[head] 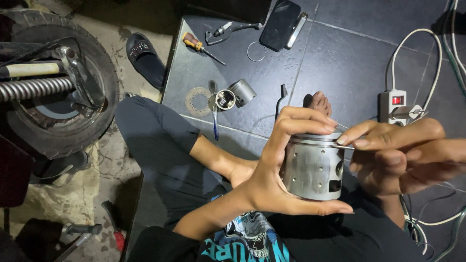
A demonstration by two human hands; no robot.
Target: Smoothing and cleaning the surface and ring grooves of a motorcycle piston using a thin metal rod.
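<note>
The left hand (pixel 272 170) clasps the piston (pixel 313 167) upright, crown up, over the lap. Right of the piston, the right hand (pixel 398 155) pinches a thin ring (pixel 343 145) against its top groove.

Piston (pixel 313 170): bare metal, dull brushed grey w/ scuffs; thin ring (pixel 340 144) at its top is shiny metal. 2nd piston (pixel 235 94) on floor: metal, semi-gloss. Floor tiles (pixel 349 63): dark, matt, slightly textured. Tyre (pixel 104 92): matt black rubber. Screwdriver (pixel 199 46): glossy plastic handle, metal shaft. Power strip (pixel 394 104): smooth white plastic. Phone (pixel 280 24): glossy black
</note>
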